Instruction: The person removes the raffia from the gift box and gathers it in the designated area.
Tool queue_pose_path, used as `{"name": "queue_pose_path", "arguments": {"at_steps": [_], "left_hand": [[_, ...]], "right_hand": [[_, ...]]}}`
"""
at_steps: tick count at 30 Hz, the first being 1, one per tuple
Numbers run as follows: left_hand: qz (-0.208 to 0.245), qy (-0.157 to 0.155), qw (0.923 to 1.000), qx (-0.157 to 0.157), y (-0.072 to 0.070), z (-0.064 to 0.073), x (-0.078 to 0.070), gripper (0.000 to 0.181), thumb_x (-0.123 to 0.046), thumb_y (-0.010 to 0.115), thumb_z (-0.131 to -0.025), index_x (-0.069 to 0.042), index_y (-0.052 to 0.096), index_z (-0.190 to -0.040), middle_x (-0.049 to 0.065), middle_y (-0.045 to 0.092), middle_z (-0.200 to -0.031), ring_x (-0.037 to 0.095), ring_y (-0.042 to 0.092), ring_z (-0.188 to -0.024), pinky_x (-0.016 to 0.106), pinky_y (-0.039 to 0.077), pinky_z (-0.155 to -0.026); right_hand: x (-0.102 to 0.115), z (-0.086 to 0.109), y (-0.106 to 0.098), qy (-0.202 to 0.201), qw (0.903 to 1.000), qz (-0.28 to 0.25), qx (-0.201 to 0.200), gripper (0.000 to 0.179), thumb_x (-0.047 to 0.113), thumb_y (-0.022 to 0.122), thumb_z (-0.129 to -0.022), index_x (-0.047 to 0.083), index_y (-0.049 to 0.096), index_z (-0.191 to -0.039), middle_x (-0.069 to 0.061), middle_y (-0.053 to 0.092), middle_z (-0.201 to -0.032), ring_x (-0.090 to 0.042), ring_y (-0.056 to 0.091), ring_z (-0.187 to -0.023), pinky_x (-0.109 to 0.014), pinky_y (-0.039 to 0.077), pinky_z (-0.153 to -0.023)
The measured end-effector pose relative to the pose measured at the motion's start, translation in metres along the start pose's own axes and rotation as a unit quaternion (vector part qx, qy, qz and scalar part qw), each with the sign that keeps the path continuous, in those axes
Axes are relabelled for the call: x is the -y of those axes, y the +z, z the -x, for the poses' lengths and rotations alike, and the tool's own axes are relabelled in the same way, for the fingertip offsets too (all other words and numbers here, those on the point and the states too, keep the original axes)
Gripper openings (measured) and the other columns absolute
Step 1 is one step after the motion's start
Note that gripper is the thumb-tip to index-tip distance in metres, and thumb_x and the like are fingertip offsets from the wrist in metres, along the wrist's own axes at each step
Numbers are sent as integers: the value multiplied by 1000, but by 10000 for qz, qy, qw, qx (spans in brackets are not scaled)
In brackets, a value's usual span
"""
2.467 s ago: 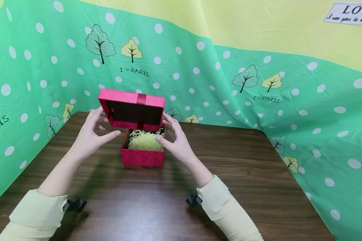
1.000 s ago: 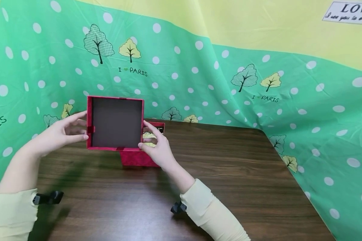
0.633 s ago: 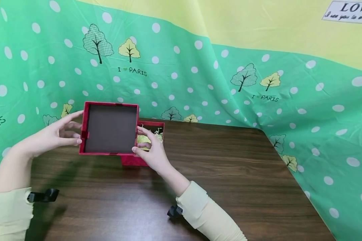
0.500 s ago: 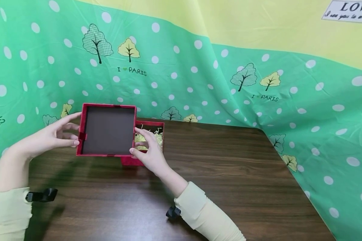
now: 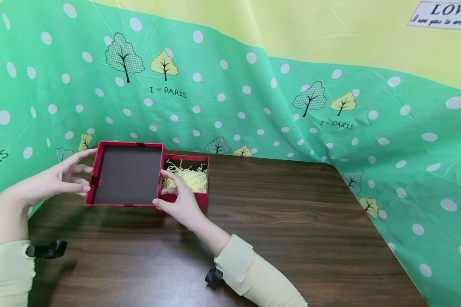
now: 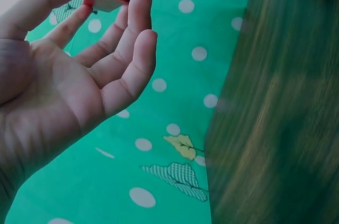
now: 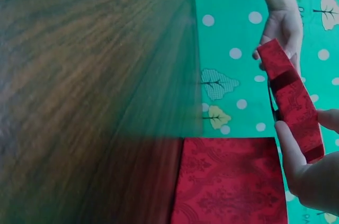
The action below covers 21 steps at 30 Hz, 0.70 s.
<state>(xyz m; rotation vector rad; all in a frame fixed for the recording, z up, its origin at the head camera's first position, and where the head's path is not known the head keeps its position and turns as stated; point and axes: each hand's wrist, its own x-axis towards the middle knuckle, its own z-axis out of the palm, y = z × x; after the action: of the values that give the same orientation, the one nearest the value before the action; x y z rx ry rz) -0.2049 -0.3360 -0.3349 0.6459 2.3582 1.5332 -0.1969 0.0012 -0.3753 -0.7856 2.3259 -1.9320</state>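
Note:
Both hands hold a red box lid in the air, its dark inside tilted toward me. My left hand pinches the lid's left edge between thumb and fingers. On the opposite edge, my right hand grips it with thumb and fingers. Behind and to the right of the lid stands the red patterned box, uncovered, with pale yellow shredded paper inside. The lid hides the box's left part. In the right wrist view a dark red ribbon band crosses the lid's side.
The dark wooden table extends right and toward me. A green and yellow dotted cloth with printed trees hangs along its back and sides. Each cuff carries a small black camera, one on the left wrist and one on the right.
The lid has come off above the box and moved left, then lower, in both hands. More of the box and its shredded paper shows now. The box has stayed in place.

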Motion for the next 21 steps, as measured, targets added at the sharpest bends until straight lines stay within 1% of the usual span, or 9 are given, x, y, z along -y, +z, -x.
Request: {"name": "queue_pose_path", "arguments": {"at_steps": [2,6,9,13,16,21], "left_hand": [[62,-32,10000,29,-2,2,3,85,6,51,-92,-27,1,-152,0,48,-121,27,67,-92,38,56,-75],[139,-161,9997,71,-7,8,11,85,6,49,-92,-30,0,-152,-1,44,-122,26,67,-93,39,56,-74],[133,-221,9996,133,-10,14,18,85,5,48,-93,-31,-1,-152,-3,42,-122,24,66,-92,40,56,-73],[71,-236,9996,123,-12,21,25,86,6,47,-93,-32,-2,-152,-5,41,-121,23,65,-90,39,56,-71],[-31,-227,9997,26,-13,25,31,87,8,47,-92,-32,-2,-152,-7,40,-121,23,65,-87,37,56,-70],[-141,-328,9993,-115,-14,32,39,89,10,48,-90,-32,-1,-152,-12,40,-120,20,64,-88,37,56,-68]], "right_hand": [[0,0,2,37,10000,32,60,72,4,76,-77,25,46,-138,7,46,-137,-10,66,-92,-25,55,-68],[2,0,8,44,9996,182,229,73,6,77,-76,23,45,-139,3,47,-135,-12,67,-88,-26,55,-70],[1,1,12,122,9986,367,372,73,10,78,-77,25,44,-140,1,46,-136,-6,67,-83,-26,53,-79],[-2,0,17,168,9965,652,505,75,14,80,-76,26,43,-140,1,47,-135,-4,67,-81,-27,52,-82],[-5,-1,21,93,9955,774,545,76,13,80,-75,23,43,-140,-1,50,-132,-7,68,-83,-25,53,-77],[-9,-2,29,48,9926,1007,674,77,13,80,-75,19,42,-141,0,50,-134,-4,68,-82,-13,47,-68]]}}
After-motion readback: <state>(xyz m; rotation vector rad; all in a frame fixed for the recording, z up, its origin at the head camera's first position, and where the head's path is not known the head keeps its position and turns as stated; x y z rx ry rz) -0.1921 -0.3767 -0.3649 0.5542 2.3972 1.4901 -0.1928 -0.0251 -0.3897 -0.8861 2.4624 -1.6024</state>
